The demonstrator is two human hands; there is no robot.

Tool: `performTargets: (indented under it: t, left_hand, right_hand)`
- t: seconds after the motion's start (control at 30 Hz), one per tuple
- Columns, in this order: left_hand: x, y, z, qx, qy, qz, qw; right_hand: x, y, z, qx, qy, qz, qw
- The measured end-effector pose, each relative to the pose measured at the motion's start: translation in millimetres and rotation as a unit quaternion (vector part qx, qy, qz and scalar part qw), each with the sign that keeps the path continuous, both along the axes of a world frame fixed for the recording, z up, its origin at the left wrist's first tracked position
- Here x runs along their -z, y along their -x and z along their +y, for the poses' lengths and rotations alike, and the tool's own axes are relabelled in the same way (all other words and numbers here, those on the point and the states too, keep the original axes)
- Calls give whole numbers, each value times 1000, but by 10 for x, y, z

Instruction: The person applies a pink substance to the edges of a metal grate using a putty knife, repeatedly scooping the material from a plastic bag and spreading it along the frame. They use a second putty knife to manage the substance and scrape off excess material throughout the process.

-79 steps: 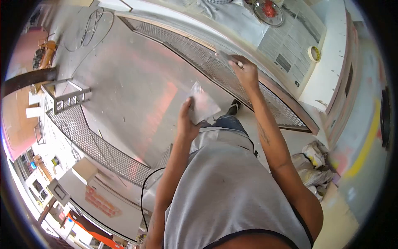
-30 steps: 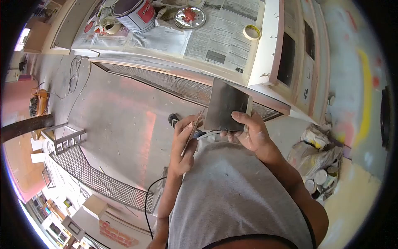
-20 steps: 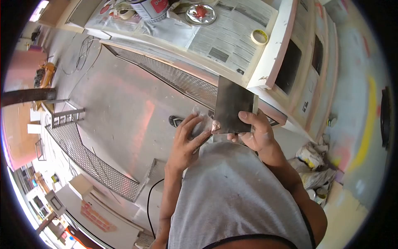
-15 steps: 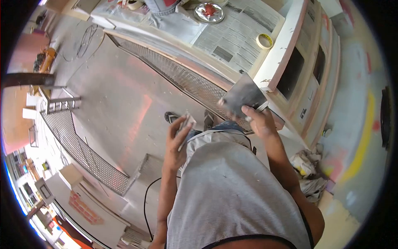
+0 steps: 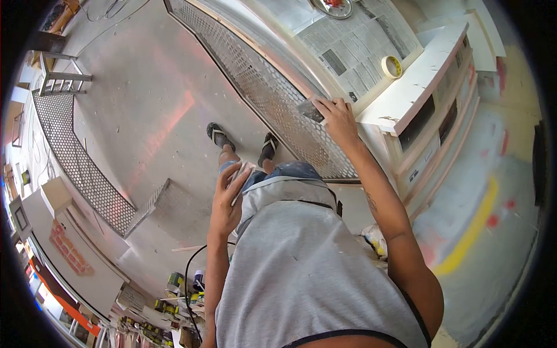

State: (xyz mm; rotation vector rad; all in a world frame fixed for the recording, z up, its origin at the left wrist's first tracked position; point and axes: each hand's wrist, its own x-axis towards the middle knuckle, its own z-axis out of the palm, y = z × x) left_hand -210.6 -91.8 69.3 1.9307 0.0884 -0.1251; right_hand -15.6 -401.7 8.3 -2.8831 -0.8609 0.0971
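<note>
Presently, right hand [image 5: 336, 118]: closed on a dark scraper blade [image 5: 310, 110], pressed at the mesh panel [image 5: 272, 93] edge.
Left hand [image 5: 227, 200]: a pale sheet [image 5: 241, 177] is gripped near the waist.

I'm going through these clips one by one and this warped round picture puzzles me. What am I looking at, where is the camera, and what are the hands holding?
There is no machine here. The camera sits on a person's head and looks down, so you see their own grey-clad chest, arms and sandalled feet; the wide lens bends everything into a circle.

The right hand reaches forward and presses a flat dark scraper blade against the edge of a white cabinet, next to a perforated metal mesh panel that leans there. The left hand stays near the waist and holds a second thin flat piece; what it is cannot be told.

On the cabinet top lie sheets of newspaper, a roll of masking tape and a round metal lid. Below is a bare concrete floor.
</note>
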Motion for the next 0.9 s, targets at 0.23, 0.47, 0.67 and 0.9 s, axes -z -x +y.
performTargets:
  t: [0.23,0.47,0.67,0.9]
  left_hand:
    - [69,43,40,-7,2,20,1000]
    - [101,9,-34,13,12,13,1000]
    - [148,1,-78,14,3,1,1000]
    - [155,15,-66,-8,29,13,999]
  right_hand:
    - [249,-149,64,-16,26,-28,999]
    - [163,-138,-14,-14,64,-19,998]
    - [245,-278,80,-20,38,-43,998]
    - [285,-243,-19,-16,40,-13,999]
